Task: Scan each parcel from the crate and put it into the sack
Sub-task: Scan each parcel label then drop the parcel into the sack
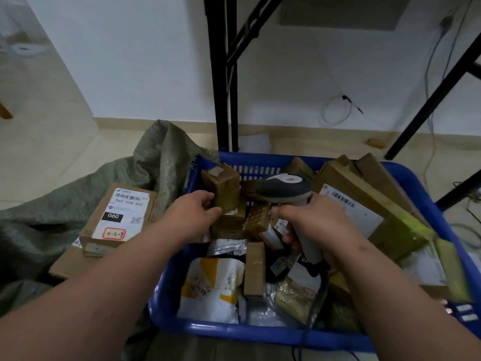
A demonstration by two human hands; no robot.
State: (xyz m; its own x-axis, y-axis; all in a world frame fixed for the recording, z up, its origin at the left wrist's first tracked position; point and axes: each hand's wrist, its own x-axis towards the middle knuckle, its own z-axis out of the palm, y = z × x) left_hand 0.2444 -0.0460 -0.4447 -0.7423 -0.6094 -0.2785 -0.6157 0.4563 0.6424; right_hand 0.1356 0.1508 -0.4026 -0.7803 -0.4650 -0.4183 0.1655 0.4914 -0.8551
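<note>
A blue plastic crate (260,332) sits in front of me, full of several taped brown boxes and plastic mailers. My left hand (194,216) grips a small brown taped box (225,188) standing upright at the crate's far left corner. My right hand (316,225) holds a grey barcode scanner (285,188) by its handle, its head over the middle of the crate. A green woven sack (161,152) lies open to the left of the crate. A labelled brown parcel (118,217) marked 060 rests on the sack on top of another flat box.
Black metal table legs (225,74) rise just behind the crate, and another slants at the right (432,100). Cables (335,110) hang along the white wall. A large labelled box (364,209) fills the crate's right side. The scanner's cord runs over the crate's near rim.
</note>
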